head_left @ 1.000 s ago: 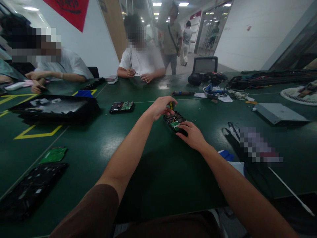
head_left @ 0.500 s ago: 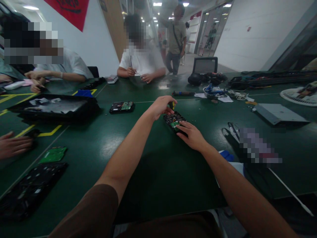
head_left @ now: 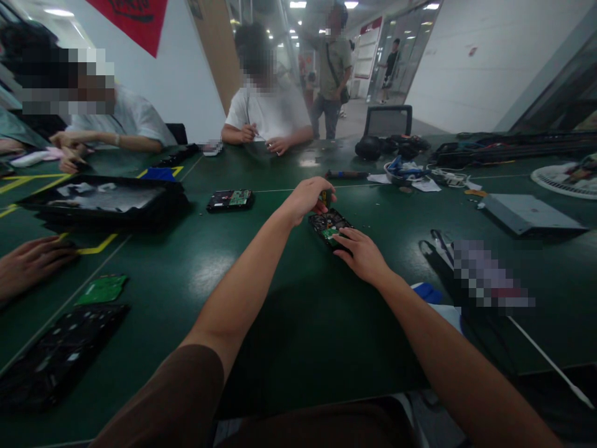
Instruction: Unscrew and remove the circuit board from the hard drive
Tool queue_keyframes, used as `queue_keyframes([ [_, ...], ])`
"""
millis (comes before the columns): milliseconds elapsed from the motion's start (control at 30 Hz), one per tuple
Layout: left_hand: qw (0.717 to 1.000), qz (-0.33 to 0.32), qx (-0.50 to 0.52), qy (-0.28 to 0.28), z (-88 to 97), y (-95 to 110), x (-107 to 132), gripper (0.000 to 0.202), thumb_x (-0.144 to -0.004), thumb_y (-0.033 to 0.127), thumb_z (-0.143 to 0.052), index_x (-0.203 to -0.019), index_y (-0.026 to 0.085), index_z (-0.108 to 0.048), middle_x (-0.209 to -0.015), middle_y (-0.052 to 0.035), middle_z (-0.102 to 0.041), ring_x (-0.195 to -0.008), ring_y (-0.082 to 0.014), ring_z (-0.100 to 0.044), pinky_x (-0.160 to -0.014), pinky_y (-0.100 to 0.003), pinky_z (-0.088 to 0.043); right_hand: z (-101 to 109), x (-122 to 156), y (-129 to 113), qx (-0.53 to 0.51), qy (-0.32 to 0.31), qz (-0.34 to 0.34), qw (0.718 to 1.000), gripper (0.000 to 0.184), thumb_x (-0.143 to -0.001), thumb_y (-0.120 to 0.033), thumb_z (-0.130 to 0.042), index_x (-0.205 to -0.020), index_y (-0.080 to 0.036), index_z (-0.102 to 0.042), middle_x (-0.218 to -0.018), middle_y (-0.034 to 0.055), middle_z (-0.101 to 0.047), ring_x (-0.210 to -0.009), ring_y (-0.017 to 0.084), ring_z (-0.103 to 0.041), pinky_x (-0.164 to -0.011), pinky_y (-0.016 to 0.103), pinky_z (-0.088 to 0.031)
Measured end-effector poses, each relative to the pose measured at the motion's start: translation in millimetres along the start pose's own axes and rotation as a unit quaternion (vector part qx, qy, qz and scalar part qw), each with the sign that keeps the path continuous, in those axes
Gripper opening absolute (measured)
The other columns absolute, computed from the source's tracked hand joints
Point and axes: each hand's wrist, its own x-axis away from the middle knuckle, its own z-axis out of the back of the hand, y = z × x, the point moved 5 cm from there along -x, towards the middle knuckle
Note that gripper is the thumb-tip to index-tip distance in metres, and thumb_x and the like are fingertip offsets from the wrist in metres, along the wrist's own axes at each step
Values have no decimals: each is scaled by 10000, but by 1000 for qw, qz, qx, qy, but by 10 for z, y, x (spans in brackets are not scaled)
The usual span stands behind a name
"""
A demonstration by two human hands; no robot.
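A small black device with a green circuit board (head_left: 328, 226) lies on the green table (head_left: 289, 292) at arm's length. My left hand (head_left: 305, 199) is closed round the yellow-and-black handle of a screwdriver (head_left: 325, 198), which stands upright over the device's far end. My right hand (head_left: 361, 254) rests on the device's near end, fingers curled over its edge and pressing it down. The screwdriver's tip is hidden behind my hand and the device.
A second black device with a green board (head_left: 230, 200) lies to the left. A black tray (head_left: 100, 202) is at far left, a loose green board (head_left: 102, 289) and black panel (head_left: 56, 354) near left. A co-worker's hand (head_left: 28, 264) rests at the left edge. Cables, scissors (head_left: 441, 244) and a grey box (head_left: 529, 213) are right.
A co-worker's hand has come in at the left edge and slid a little to the right. My own hands have stayed on the device and screwdriver, shifting only slightly.
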Motion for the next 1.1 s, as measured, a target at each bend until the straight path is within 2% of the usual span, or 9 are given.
queue_keyframes([
  [233, 999, -9, -35, 7, -4, 13, -1, 248, -871, 318, -495, -874, 167, -692, -910, -86, -751, -549, -105, -554, -537, -237, -436, 16, -6, -21, 0, 4, -5, 1000, 385, -958, -319, -641, -1334, -247, -684, -1417, 118, -631, -1336, 323, -570, -1169, 585, -417],
  [500, 997, -35, -69, 19, -13, 57, 18, 180, -840, 285, -583, -785, 164, -705, -823, -38, -663, -539, -79, -502, -495, -229, -365, 22, -16, -46, 30, 2, -15, 999, 365, -946, -306, -661, -1302, -227, -685, -1375, 127, -643, -1299, 334, -573, -1125, 575, -448],
  [700, 998, -19, -60, -7, -34, 24, 10, 142, -875, 301, -606, -859, 168, -653, -811, -19, -643, -490, -77, -548, -449, -222, -373, 18, -4, -50, 38, 7, -17, 999, 346, -950, -312, -661, -1284, -227, -683, -1370, 128, -638, -1284, 335, -570, -1086, 568, -467],
  [833, 1000, 6, -9, -21, -41, -23, 5, 152, -918, 331, -614, -912, 182, -586, -879, -45, -699, -483, -86, -588, -454, -221, -416, 5, 8, -33, 27, 14, -16, 999, 356, -948, -316, -664, -1292, -226, -684, -1371, 129, -639, -1290, 334, -567, -1098, 569, -456],
  [967, 999, 14, 11, -42, -58, -8, 23, 140, -922, 314, -623, -902, 177, -605, -901, -60, -707, -576, -106, -667, -515, -214, -481, -6, 30, 3, 15, 23, -6, 1000, 380, -951, -344, -659, -1312, -229, -678, -1396, 125, -628, -1303, 331, -561, -1120, 578, -436],
  [1100, 999, 22, 5, -43, -62, 27, 51, 141, -904, 299, -603, -914, 168, -655, -904, -57, -695, -565, -115, -681, -480, -210, -467, 24, 47, 18, 10, 34, 3, 999, 341, -957, -354, -654, -1269, -226, -703, -1346, 119, -653, -1281, 325, -558, -1087, 565, -451],
])
